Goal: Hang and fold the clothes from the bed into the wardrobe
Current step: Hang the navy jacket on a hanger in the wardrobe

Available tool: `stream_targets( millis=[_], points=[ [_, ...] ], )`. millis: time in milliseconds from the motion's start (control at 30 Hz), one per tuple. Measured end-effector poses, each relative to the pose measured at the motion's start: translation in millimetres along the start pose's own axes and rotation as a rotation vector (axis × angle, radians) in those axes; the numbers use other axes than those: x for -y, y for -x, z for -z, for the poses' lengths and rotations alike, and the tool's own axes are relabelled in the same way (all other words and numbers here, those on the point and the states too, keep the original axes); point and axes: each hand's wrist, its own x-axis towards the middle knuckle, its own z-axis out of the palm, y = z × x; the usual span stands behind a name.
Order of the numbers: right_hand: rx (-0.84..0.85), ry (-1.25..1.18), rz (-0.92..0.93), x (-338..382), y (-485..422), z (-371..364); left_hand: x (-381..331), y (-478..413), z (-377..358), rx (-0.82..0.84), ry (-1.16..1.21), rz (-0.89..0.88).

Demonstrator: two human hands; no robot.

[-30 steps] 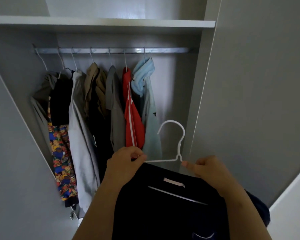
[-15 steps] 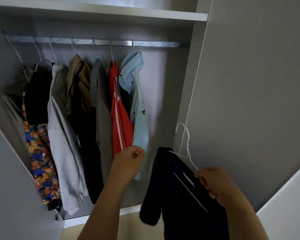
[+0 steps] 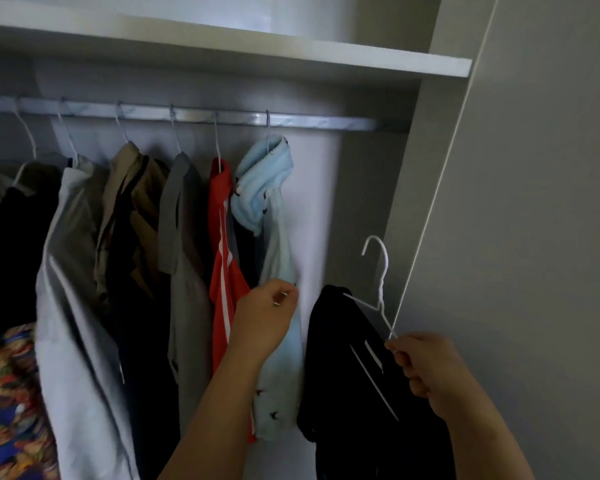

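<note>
Head view: the right hand (image 3: 426,365) is seen at lower right, its fingers pinched on 1 arm of a white wire hanger (image 3: 381,292), over which a dark garment (image 3: 354,375) is draped. The hanger's hook is held free, well below the rail. The left hand (image 3: 264,320) is positioned just left of it, fingers curled against a light blue garment (image 3: 278,258); whether cloth is gripped cannot be told. Behind, a red garment (image 3: 222,258), a grey shirt (image 3: 184,237) and others are hung from a metal rail (image 3: 326,122) under a white shelf (image 3: 291,60).
</note>
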Motion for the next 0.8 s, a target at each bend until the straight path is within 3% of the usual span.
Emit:
stream_targets(
  millis=[167,367,667,800],
  points=[
    [-0.011,0.014,0.052,58,-64,-36,2,-85,13,-0.057,-0.042,-0.109],
    [-0.024,0.04,0.173,116,-124,-78,8,-167,13,0.045,-0.215,-0.14],
    [-0.125,0.015,0.221,202,-190,-98,15,-223,-4,0.034,-0.196,-0.07],
    [-0.123,0.078,0.241,233,-218,-101,19,-234,-18,-0.049,-0.223,-0.1]
  ],
)
